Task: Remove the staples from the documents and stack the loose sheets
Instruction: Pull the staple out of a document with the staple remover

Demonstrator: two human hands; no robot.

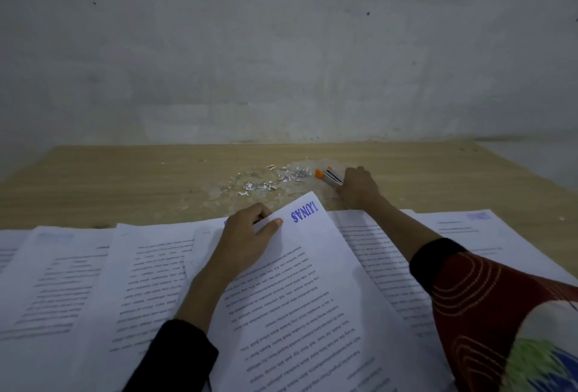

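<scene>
A printed document (312, 285) stamped in blue at its top corner lies tilted in front of me. My left hand (250, 235) pinches its upper left corner, thumb on top. Farther out on the wooden table (125, 179), my right hand (358, 187) grips a small white tool with an orange tip (327, 175), its tip pointing left toward a scatter of pulled staples and paper bits (269, 180). More printed sheets (93, 282) are spread left and right (469, 232) under the tilted document.
A grey wall (281, 47) rises right behind the table's far edge. The table's right edge runs diagonally at the far right. Bare wood shows left and right of the staple scatter.
</scene>
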